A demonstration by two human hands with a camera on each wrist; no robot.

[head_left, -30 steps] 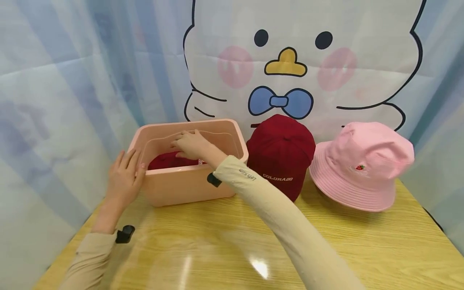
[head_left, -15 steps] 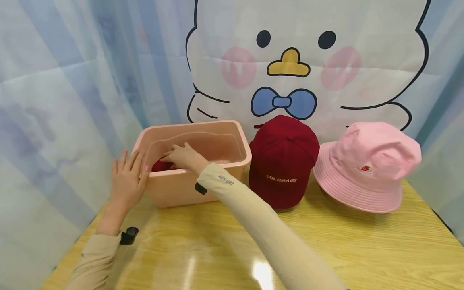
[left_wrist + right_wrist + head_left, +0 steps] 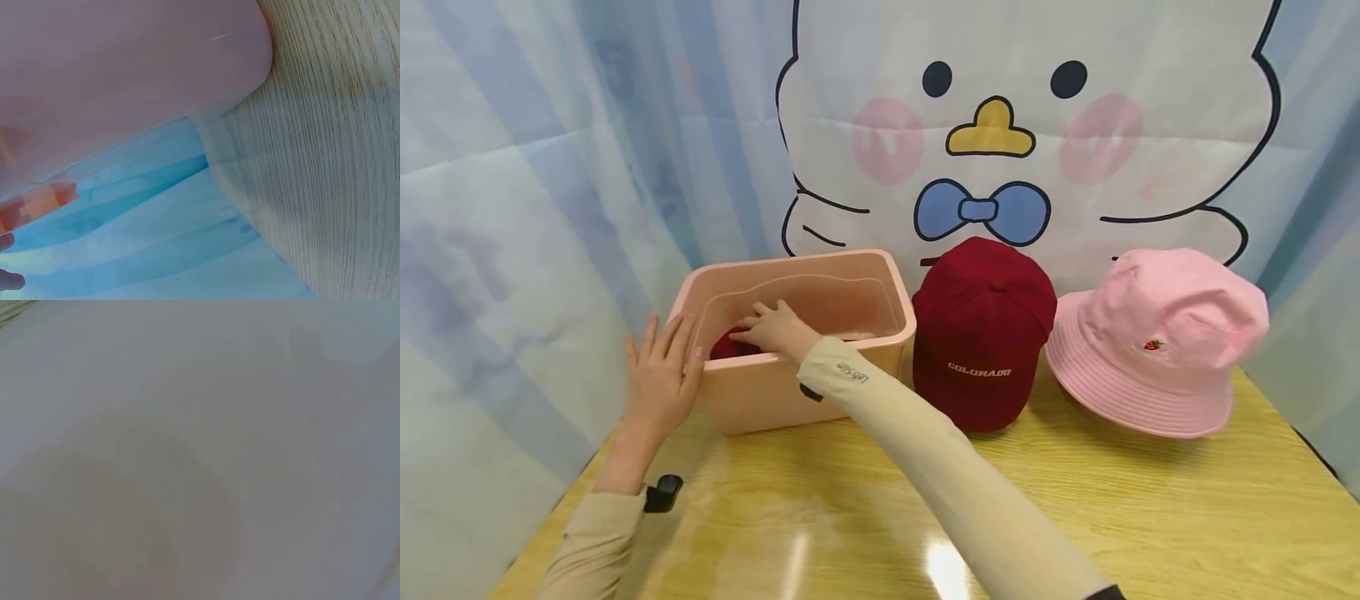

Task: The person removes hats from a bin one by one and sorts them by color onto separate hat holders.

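A pink plastic bin (image 3: 820, 260) stands on the table, and low in its left end lies a dark red cap (image 3: 725, 345), largely hidden by the front wall and a hand. My right hand (image 3: 777, 329) reaches over the front rim into the bin, fingers spread and touching the top of that cap. At the bin's left front corner, my left hand (image 3: 658, 383) rests on the rim with straight fingers. The left wrist view shows the bin's outer wall (image 3: 125, 62) and two fingertips (image 3: 11, 280). Only a pale, blurred bin surface (image 3: 250, 456) fills the right wrist view.
Right of the bin stands a dark red cap lettered COLORADO (image 3: 985, 333). Beside it is a pink bucket hat (image 3: 1172, 333) with a strawberry on it. Behind them hangs a printed curtain (image 3: 992, 42), and the wooden table (image 3: 865, 517) extends toward me.
My right hand has moved down and slightly left inside the bin, from above the cap onto it. The left hand keeps its place on the rim.
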